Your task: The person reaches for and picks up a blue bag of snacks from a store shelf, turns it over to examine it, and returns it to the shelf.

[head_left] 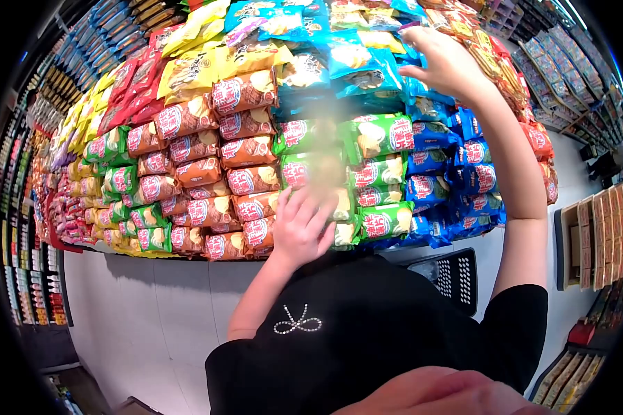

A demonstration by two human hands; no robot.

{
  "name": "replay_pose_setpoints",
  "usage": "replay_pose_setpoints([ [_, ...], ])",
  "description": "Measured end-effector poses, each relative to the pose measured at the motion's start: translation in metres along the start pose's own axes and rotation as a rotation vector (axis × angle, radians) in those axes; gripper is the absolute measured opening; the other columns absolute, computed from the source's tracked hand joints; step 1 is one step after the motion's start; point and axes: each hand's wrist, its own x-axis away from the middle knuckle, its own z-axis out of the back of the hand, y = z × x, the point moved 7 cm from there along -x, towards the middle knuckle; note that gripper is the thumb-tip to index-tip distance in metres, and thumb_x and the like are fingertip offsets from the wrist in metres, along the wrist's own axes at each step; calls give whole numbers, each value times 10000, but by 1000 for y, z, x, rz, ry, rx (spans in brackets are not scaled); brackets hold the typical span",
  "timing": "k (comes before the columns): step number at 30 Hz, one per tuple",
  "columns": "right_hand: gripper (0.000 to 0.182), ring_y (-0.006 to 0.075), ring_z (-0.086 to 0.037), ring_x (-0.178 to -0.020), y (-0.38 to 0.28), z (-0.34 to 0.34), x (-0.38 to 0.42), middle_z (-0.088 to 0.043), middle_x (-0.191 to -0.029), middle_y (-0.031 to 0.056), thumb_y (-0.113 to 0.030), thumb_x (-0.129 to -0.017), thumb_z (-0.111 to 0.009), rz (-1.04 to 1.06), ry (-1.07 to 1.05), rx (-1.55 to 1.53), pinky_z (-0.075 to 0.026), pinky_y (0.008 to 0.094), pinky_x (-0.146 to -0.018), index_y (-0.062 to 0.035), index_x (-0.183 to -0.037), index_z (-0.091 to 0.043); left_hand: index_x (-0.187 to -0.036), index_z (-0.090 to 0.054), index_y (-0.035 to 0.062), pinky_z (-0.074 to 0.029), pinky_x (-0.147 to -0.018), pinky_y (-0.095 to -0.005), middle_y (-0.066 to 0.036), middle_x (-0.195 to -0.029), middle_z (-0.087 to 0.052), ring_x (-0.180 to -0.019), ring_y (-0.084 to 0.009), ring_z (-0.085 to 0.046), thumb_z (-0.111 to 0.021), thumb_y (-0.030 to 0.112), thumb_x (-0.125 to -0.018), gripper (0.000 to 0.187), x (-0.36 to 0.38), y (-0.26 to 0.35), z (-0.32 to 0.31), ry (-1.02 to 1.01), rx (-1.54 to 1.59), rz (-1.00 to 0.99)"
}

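My left hand (303, 225) rests against the front of the stacked green snack packs (384, 221), fingers stretched out and apart. A blurred patch covers part of its fingertips. Orange-brown snack packs (255, 180) are stacked just to its left. Higher up and to the right, my right hand (439, 62) reaches over the top of the pile. Its thumb and fingers are spread, close beside a light-blue snack bag (356, 62), with no pack visible between them. Dark-blue packs (429, 162) are stacked below my right forearm.
Yellow bags (190, 76) and red bags (135, 86) top the display's left side. A black perforated stool or step (457, 277) stands on the floor at right. Cardboard boxes (602, 232) sit farther right. Stocked shelves (38, 277) line the left.
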Motion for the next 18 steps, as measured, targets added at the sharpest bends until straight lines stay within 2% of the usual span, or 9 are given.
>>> replay_pose_setpoints([
  [1,465,298,-503,-919,-20,-1,-9,-506,-1001,130,-260,-699,-668,60,-51,-5,-416,363,-786,-57,-1065,-465,-1027,-565,79,-310,-910,-436,-82,-1093,-523,-1026,-271,-448,-582,160,-650,387,0,0,0,3,6,0],
  [3,549,297,-457,-1022,-46,-17,-21,-475,-1098,124,-259,-707,-661,179,-4,-84,-406,377,-816,-66,-1166,-428,-1026,-565,78,-309,-911,-437,-83,-1094,-522,-1027,-271,-448,-581,161,-650,385,0,0,1,4,8,-2],
  [6,577,302,-452,-1038,-63,-46,-35,-482,-1103,140,-220,-705,-654,169,-30,-20,-400,382,-832,-64,-1200,-400,-1025,-564,75,-310,-911,-436,-85,-1095,-521,-1027,-272,-449,-581,164,-652,384,0,0,1,2,5,-5],
  [9,560,308,-494,-984,-65,-62,-46,-518,-1042,154,-149,-697,-633,129,-99,10,-426,382,-793,-47,-1192,-394,-1027,-563,75,-309,-912,-437,-83,-1096,-520,-1029,-271,-448,-581,169,-653,386,0,-1,1,4,0,1],
  [11,530,306,-540,-902,-60,-59,-49,-548,-974,160,-93,-689,-603,-32,-277,42,-454,381,-732,-30,-1175,-401,-1028,-562,76,-308,-914,-438,-81,-1097,-520,-1032,-270,-446,-583,175,-654,388,0,0,1,5,7,-7],
  [12,479,304,-562,-839,-57,-56,-48,-560,-923,161,-79,-694,-586,-21,-189,-38,-468,379,-683,-20,-1138,-417,-1029,-562,78,-308,-916,-440,-78,-1096,-519,-1033,-269,-444,-585,179,-655,388,0,0,1,6,6,-5],
  [13,479,304,-562,-839,-55,-53,-45,-560,-923,161,-79,-694,-586,-15,-188,-39,-468,379,-683,-20,-1138,-417,-1029,-562,78,-308,-916,-440,-78,-1096,-519,-1033,-269,-444,-585,179,-655,388,-1,0,2,9,3,0],
  [15,444,299,-560,-850,-50,-29,-37,-559,-920,163,-64,-694,-578,-3,56,-9,-465,369,-698,-9,-1108,-427,-1026,-563,79,-311,-915,-443,-78,-1094,-518,-1031,-268,-444,-586,178,-656,384,-1,0,2,13,6,-10],
  [18,453,283,-550,-892,-26,-20,-28,-549,-960,166,-60,-709,-559,22,261,210,-462,347,-716,5,-1132,-411,-1033,-558,80,-314,-913,-446,-77,-1094,-516,-1027,-268,-444,-589,178,-656,391,-1,0,2,10,8,-13],
])
